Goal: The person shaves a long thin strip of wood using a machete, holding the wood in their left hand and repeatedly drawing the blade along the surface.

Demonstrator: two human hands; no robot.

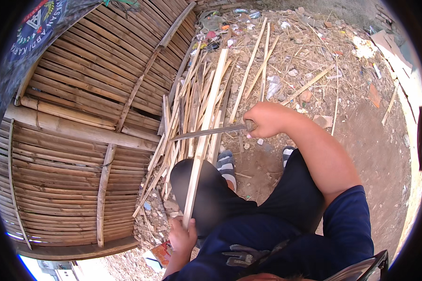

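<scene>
My left hand point(182, 235) is closed round the near end of a long, pale bamboo strip point(213, 96). The strip slants away from me over my left thigh, its far end out above the littered ground. Out in front, my right hand point(263, 121) grips the handle of a long-bladed knife point(211, 132). Its dark blade points left and lies across the strip, about midway along it. Whether the edge bites into the strip, I cannot tell. Below and beyond the strip lies a heap of thinner bamboo strips point(183, 110).
A bamboo slat wall point(75, 168) with pole braces runs along my left side. Loose bamboo strips point(251, 61) lie on the dry ground ahead, among straw, stones and plastic scraps point(274, 86). A pale board-like edge point(398, 65) stands at the far right. My feet in striped socks point(225, 164) are below.
</scene>
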